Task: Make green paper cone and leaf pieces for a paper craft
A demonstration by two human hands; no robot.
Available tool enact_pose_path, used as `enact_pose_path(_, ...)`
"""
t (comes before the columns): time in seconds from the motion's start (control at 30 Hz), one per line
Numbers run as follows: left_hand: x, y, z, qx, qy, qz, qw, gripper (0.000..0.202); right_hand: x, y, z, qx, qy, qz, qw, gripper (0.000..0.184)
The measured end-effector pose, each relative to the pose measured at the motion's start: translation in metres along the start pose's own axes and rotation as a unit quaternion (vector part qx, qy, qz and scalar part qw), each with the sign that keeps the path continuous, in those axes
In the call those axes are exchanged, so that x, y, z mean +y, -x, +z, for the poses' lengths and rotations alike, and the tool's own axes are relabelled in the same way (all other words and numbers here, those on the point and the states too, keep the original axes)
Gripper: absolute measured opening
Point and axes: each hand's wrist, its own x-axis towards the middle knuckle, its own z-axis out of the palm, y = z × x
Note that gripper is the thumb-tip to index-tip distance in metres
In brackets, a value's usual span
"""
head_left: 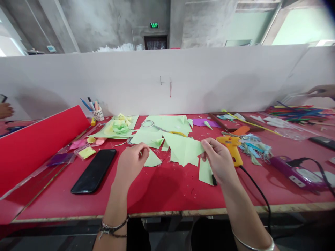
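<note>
My right hand (219,158) pinches the right edge of a pale green paper piece (184,150) with jagged lower edges. My left hand (133,160) is closed with curled fingertips, and whether anything sits between them is hidden. Beside it lies a rounded green paper piece (152,159). Below my right hand is a green paper strip (205,172), with a small black object (214,180) at its side. Scissors with yellow handles (178,133) rest on green sheets (167,122) behind. A yellow hot glue gun (232,148) lies just right of my right hand.
A black phone (94,171) lies left of my left hand. At the right are a purple power strip (298,172), the glue gun's black cord (258,188) and a brown tray (242,123). A red board (39,143) leans at left; a white partition (136,80) stands behind.
</note>
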Motion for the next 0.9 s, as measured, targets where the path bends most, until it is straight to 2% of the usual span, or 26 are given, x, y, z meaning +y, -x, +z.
enact_pose_path(0.1, 0.004, 0.002, 0.010, -0.053, 0.184, 0.016, 0.981, 0.035, 0.007, 0.001, 0.010, -0.044, -0.078, 0.046, 0.995, 0.020)
enact_pose_path(0.17, 0.009, 0.004, 0.017, -0.101, 0.318, 0.054, 0.941, 0.053, 0.010, 0.003, 0.019, -0.087, -0.102, 0.078, 0.988, 0.022)
enact_pose_path(0.23, 0.016, 0.006, 0.022, -0.128, 0.413, 0.079, 0.898, 0.062, 0.014, 0.007, 0.028, -0.125, -0.111, 0.097, 0.981, 0.022)
enact_pose_path(0.33, 0.022, 0.008, 0.023, -0.138, 0.483, 0.078, 0.861, 0.061, 0.016, 0.010, 0.033, -0.167, -0.101, 0.102, 0.975, 0.019)
enact_pose_path(0.43, 0.023, 0.007, 0.022, -0.140, 0.515, 0.070, 0.843, 0.057, 0.012, 0.013, 0.031, -0.191, -0.057, 0.075, 0.977, 0.021)
enact_pose_path(0.53, 0.022, 0.006, 0.020, -0.139, 0.511, 0.047, 0.847, 0.054, 0.001, 0.017, 0.025, -0.236, 0.031, -0.036, 0.971, 0.036)
enact_pose_path(0.6, 0.022, 0.006, 0.019, -0.136, 0.486, 0.022, 0.863, 0.052, -0.007, 0.020, 0.023, -0.273, 0.099, -0.118, 0.950, 0.057)
enact_pose_path(0.67, 0.024, 0.007, 0.018, -0.139, 0.457, 0.002, 0.879, 0.053, -0.014, 0.023, 0.024, -0.269, 0.152, -0.168, 0.936, 0.066)
enact_pose_path(0.7, 0.025, 0.007, 0.018, -0.146, 0.445, -0.003, 0.884, 0.054, -0.016, 0.024, 0.025, -0.248, 0.170, -0.184, 0.936, 0.060)
enact_pose_path(0.8, 0.025, 0.009, 0.016, -0.166, 0.419, 0.000, 0.892, 0.056, -0.016, 0.024, 0.027, -0.162, 0.193, -0.219, 0.943, 0.023)
enact_pose_path(0.9, 0.021, 0.010, 0.015, -0.169, 0.369, -0.003, 0.914, 0.051, -0.011, 0.020, 0.024, -0.091, 0.193, -0.194, 0.957, 0.011)
